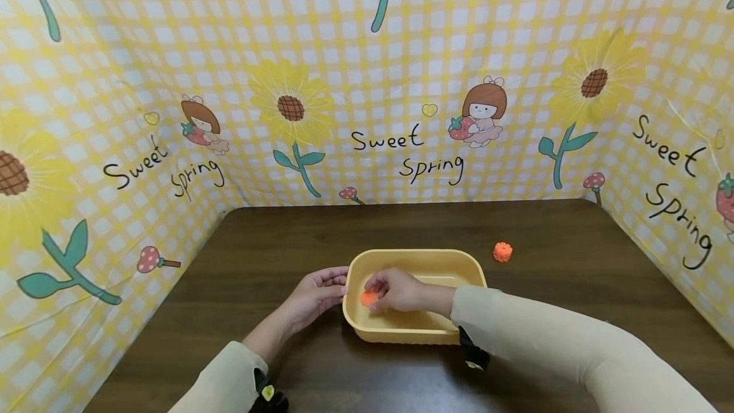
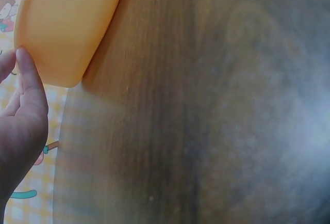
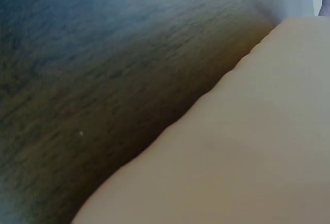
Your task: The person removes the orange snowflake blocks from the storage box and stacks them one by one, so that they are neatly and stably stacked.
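A yellow plastic basket (image 1: 410,336) with rounded corners sits on the table, its outer wall (image 2: 67,38) also showing in the left wrist view. Inside its left end, my right hand (image 1: 398,292) pinches a small orange piece with a scalloped edge (image 1: 369,298) between fingers and thumb; the fingers partly cover it. At the basket's left end, my left hand (image 1: 312,298) touches the rim with fairly straight fingers. The right wrist view is mostly filled by the basket's wall (image 3: 232,141), hiding the right hand's grip.
A second orange piece, bumpy and small (image 1: 503,252), lies on the dark wooden table (image 1: 275,234) beyond the basket's right end. Yellow checked cloth (image 1: 367,81) with printed flowers and lettering hangs behind the table and along both sides.
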Demonstrator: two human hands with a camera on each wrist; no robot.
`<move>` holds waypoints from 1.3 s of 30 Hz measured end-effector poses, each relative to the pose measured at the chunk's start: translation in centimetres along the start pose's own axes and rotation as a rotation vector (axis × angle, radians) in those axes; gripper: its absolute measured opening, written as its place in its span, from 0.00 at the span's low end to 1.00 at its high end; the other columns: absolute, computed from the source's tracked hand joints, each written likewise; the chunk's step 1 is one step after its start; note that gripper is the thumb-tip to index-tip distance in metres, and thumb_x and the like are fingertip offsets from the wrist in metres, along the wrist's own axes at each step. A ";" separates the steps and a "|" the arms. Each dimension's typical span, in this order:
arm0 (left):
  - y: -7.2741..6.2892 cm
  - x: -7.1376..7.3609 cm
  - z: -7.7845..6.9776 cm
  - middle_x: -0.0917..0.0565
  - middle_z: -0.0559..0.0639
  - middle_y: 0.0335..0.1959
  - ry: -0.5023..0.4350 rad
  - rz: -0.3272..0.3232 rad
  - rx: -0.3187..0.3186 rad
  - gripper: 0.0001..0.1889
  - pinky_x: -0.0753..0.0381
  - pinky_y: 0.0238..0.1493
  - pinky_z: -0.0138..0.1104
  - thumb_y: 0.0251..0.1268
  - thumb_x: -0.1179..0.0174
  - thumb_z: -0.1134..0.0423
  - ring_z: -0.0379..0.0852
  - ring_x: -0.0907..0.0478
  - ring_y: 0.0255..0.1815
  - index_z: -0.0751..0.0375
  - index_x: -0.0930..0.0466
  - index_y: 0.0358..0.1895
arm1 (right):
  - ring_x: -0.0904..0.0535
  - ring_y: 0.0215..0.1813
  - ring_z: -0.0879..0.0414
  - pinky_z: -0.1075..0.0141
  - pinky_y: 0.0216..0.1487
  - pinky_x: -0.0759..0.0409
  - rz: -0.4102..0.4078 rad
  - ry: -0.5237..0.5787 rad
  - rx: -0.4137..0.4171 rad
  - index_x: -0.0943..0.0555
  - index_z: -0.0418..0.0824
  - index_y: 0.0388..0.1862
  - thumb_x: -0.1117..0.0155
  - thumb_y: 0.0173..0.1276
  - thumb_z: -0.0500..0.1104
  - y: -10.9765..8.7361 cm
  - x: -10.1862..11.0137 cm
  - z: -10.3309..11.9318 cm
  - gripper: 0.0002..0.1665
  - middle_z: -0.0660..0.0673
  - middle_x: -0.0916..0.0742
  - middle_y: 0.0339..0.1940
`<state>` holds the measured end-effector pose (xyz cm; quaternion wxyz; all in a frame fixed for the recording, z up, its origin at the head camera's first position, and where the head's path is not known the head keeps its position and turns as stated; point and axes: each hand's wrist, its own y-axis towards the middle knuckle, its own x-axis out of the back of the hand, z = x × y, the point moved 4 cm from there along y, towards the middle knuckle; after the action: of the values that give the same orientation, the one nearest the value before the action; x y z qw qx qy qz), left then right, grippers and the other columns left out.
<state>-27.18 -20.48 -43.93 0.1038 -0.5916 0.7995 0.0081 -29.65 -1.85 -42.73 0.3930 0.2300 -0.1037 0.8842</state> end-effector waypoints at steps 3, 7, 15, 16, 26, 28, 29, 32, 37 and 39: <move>0.0 0.0 -0.1 0.24 0.54 0.44 0.006 0.007 -0.013 0.29 0.19 0.47 0.34 0.63 0.41 0.75 0.44 0.23 0.44 0.81 0.39 0.66 | 0.23 0.39 0.49 0.72 0.39 0.26 0.006 -0.031 0.007 0.20 0.27 0.45 0.25 0.51 0.29 0.1 -0.1 0.1 0.21 0.40 0.18 0.38; -0.1 0.0 -0.1 0.23 0.54 0.44 0.005 0.042 -0.047 0.28 0.19 0.46 0.34 0.62 0.38 0.73 0.44 0.22 0.44 0.79 0.36 0.64 | 0.25 0.37 0.51 0.73 0.38 0.26 0.015 -0.051 0.015 0.19 0.27 0.46 0.25 0.51 0.28 0.3 -0.2 0.0 0.21 0.42 0.18 0.37; -0.2 0.0 -0.1 0.23 0.54 0.43 0.009 0.012 -0.012 0.29 0.19 0.45 0.33 0.62 0.40 0.75 0.44 0.22 0.43 0.79 0.38 0.66 | 0.24 0.32 0.60 0.72 0.37 0.25 0.010 -0.167 0.065 0.17 0.29 0.47 0.24 0.50 0.30 0.5 -0.2 -0.2 0.22 0.44 0.15 0.35; -0.1 0.0 -0.1 0.23 0.54 0.44 0.012 0.003 -0.004 0.29 0.19 0.46 0.34 0.63 0.41 0.75 0.44 0.22 0.43 0.79 0.38 0.66 | 0.25 0.32 0.61 0.72 0.37 0.25 0.009 -0.171 0.066 0.17 0.29 0.46 0.24 0.50 0.30 0.5 -0.2 -0.2 0.22 0.44 0.15 0.35; 0.0 0.0 0.0 0.24 0.54 0.44 0.021 -0.010 0.012 0.28 0.19 0.46 0.34 0.64 0.42 0.76 0.44 0.22 0.43 0.79 0.38 0.66 | 0.26 0.28 0.66 0.74 0.35 0.26 -0.011 -0.200 0.076 0.15 0.33 0.40 0.23 0.49 0.31 0.5 -0.1 0.0 0.17 0.45 0.16 0.29; 0.0 0.0 0.0 0.24 0.54 0.44 0.019 -0.010 0.010 0.28 0.19 0.46 0.34 0.64 0.42 0.76 0.44 0.22 0.43 0.79 0.38 0.66 | 0.27 0.27 0.67 0.74 0.34 0.26 -0.010 -0.202 0.076 0.15 0.33 0.38 0.23 0.49 0.31 0.6 -0.1 0.0 0.15 0.45 0.16 0.28; 0.0 0.0 0.0 0.24 0.54 0.44 0.018 -0.012 0.012 0.28 0.19 0.46 0.34 0.64 0.42 0.76 0.44 0.22 0.43 0.79 0.38 0.66 | 0.27 0.27 0.67 0.74 0.33 0.27 -0.010 -0.204 0.076 0.15 0.33 0.37 0.23 0.48 0.31 0.6 -0.1 0.0 0.15 0.45 0.17 0.27; 0.0 -0.1 0.0 0.24 0.54 0.44 0.020 -0.015 0.012 0.28 0.19 0.46 0.34 0.64 0.42 0.76 0.43 0.22 0.42 0.79 0.38 0.66 | 0.28 0.26 0.67 0.74 0.32 0.27 -0.010 -0.219 0.079 0.15 0.34 0.36 0.22 0.48 0.31 0.7 -0.2 0.0 0.15 0.46 0.17 0.25; 0.0 0.0 0.0 0.24 0.53 0.44 0.023 -0.022 0.010 0.28 0.19 0.46 0.34 0.64 0.42 0.76 0.43 0.22 0.43 0.79 0.38 0.66 | 0.27 0.27 0.66 0.72 0.33 0.26 -0.004 -0.242 0.089 0.15 0.35 0.36 0.22 0.49 0.32 0.7 -0.2 0.1 0.14 0.47 0.18 0.26; 0.0 0.0 0.0 0.24 0.53 0.44 0.024 -0.024 0.009 0.28 0.19 0.46 0.34 0.64 0.42 0.76 0.43 0.22 0.43 0.79 0.38 0.66 | 0.27 0.28 0.66 0.72 0.33 0.27 -0.001 -0.243 0.093 0.15 0.35 0.36 0.23 0.50 0.32 0.7 -0.1 0.0 0.13 0.47 0.18 0.26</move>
<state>-27.18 -20.50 -43.96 0.0968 -0.6009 0.7934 -0.0036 -30.05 -2.39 -42.78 0.3668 0.3536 -0.1094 0.8535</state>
